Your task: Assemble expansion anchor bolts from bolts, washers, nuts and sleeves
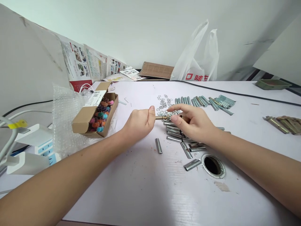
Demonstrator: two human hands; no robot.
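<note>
My left hand (142,122) is closed in a fist around a brass-coloured bolt (159,118), whose free end points right out of the fist. Near that end sits a nut (168,118). The thumb and fingers of my right hand (194,121) are bent around the nut, the thumb against its right side. More brassy metal shows under the right hand, partly covered by the fingers. Below the right hand lies a heap of silver metal sleeves (174,133). Loose washers (162,105) are scattered just behind both hands.
At left stands an open cardboard box (81,121) of coloured plastic plugs, beside bubble wrap (67,122) and white power strips (30,163). Zinc-coloured rods (204,101) lie behind the right hand. Brassy bolts (281,124) lie far right. A round hole (213,165) opens in the table.
</note>
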